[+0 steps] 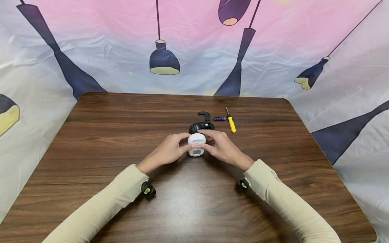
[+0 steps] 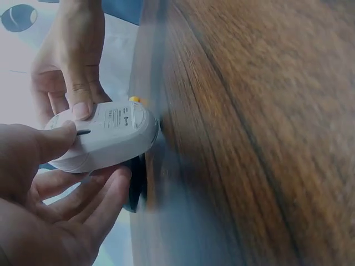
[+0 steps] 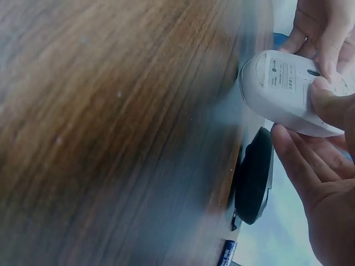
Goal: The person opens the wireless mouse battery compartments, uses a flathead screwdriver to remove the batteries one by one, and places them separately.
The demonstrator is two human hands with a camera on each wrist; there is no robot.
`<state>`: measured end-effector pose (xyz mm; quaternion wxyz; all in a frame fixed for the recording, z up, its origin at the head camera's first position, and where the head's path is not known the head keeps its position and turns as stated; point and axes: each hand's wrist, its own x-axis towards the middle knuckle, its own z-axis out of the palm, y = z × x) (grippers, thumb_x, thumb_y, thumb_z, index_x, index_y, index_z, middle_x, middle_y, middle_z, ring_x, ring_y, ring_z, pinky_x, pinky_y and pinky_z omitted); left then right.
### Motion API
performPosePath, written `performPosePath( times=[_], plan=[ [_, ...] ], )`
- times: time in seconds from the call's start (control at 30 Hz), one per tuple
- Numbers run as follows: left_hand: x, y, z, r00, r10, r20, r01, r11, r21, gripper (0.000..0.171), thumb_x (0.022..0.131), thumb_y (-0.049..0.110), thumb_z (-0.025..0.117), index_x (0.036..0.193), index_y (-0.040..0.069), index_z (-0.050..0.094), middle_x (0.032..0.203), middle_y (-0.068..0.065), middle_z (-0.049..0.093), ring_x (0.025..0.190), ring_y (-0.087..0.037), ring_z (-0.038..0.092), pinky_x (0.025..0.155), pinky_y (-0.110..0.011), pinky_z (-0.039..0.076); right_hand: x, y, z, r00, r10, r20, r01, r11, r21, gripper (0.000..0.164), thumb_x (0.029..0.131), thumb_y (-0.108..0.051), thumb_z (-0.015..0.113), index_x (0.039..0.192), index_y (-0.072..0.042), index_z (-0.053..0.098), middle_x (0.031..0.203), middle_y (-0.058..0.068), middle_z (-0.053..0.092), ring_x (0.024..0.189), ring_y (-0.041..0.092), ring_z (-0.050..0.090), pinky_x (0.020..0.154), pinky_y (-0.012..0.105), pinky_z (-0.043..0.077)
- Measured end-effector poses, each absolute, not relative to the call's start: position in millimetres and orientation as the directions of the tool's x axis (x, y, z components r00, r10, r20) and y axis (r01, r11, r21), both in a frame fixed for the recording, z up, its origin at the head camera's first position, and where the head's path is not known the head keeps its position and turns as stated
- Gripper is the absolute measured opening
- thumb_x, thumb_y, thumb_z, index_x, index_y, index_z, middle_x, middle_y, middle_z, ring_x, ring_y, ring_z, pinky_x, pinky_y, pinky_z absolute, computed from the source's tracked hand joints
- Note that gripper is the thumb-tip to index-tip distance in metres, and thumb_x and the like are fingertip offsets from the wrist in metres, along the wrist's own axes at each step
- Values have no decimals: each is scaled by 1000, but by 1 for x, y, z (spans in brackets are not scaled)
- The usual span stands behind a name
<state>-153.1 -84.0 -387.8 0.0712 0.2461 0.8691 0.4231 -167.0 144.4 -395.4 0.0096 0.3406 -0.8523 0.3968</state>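
Note:
Held between both hands above the table is a white computer mouse (image 1: 196,139), its labelled underside facing the person. My left hand (image 1: 171,148) grips it from the left, thumb on the underside and fingers beneath, as the left wrist view shows. From the other side my right hand (image 1: 223,147) holds it the same way, its thumb (image 3: 333,105) close to the left one beside a small dark slot. Just beyond the hands a black mouse (image 1: 201,126) lies bottom up, partly behind the white one.
Past the black mouse lies a curved black cover (image 1: 205,114). To its right are a blue battery (image 1: 219,118) and a screwdriver with a yellow handle (image 1: 231,124). The brown wooden table (image 1: 106,135) ends at a patterned cloth (image 1: 121,50) behind.

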Motion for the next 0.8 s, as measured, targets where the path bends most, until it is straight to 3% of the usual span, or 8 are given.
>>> performPosePath(
  times=[0.27, 0.53, 0.8],
  plan=[
    [-154, -82, -389, -883, 468, 39, 284, 467, 838, 32, 102, 16, 61, 130, 0, 63, 111, -14, 72, 99, -22, 70, 89, -39, 59, -166, 142, -397, -775, -548, 317, -582, 422, -695, 51, 91, -10, 77, 136, 4, 58, 119, 14, 68, 88, 16, 71, 73, 25, 61],
    [-154, -78, -390, -898, 440, 6, 207, 411, 888, 37, 104, 14, 58, 139, 1, 55, 110, -15, 69, 89, -19, 69, 75, -34, 62, -165, 141, -396, -793, -519, 320, -567, 438, -697, 48, 91, -9, 76, 135, 3, 59, 121, 13, 67, 75, 11, 68, 60, 26, 58],
    [-156, -77, -388, -910, 413, -22, 162, 404, 900, 36, 109, 25, 49, 137, 5, 58, 108, -15, 69, 76, -19, 68, 68, -42, 62, -166, 140, -393, -808, -519, 278, -533, 442, -722, 50, 91, -7, 76, 136, 5, 59, 120, 15, 66, 78, 14, 69, 63, 25, 60]
  ],
)
